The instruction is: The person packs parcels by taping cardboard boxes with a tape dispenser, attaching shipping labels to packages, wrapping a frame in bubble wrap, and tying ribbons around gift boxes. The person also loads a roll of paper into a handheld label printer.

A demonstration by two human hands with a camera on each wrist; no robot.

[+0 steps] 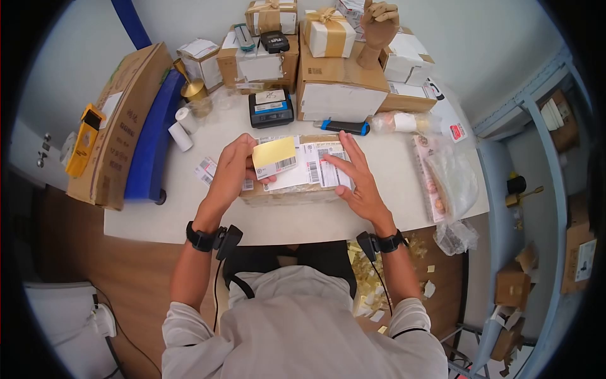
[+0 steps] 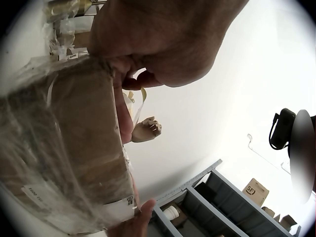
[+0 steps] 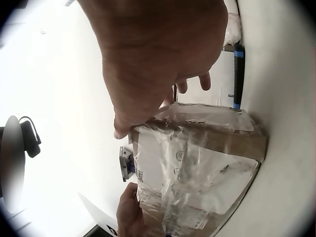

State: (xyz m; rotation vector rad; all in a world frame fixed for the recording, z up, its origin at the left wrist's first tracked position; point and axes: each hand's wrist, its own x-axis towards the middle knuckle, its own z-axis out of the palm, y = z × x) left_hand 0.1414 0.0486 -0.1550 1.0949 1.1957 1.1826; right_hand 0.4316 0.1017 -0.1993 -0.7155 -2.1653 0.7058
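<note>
The cardboard box sits on the worktop in front of the person, its top covered with printed labels and its sides wrapped in clear film. The left hand has its grip closed on a part-yellow, part-white label by the left edge, holding it over the left part of the box top. The right hand has its grip open, fingers spread, touching the right part of the box top over the labels there. Just behind the box lies a blue-and-black cutter; a black device with a blue stripe is behind it too, further left. Two white rolls are together to the left.
</note>
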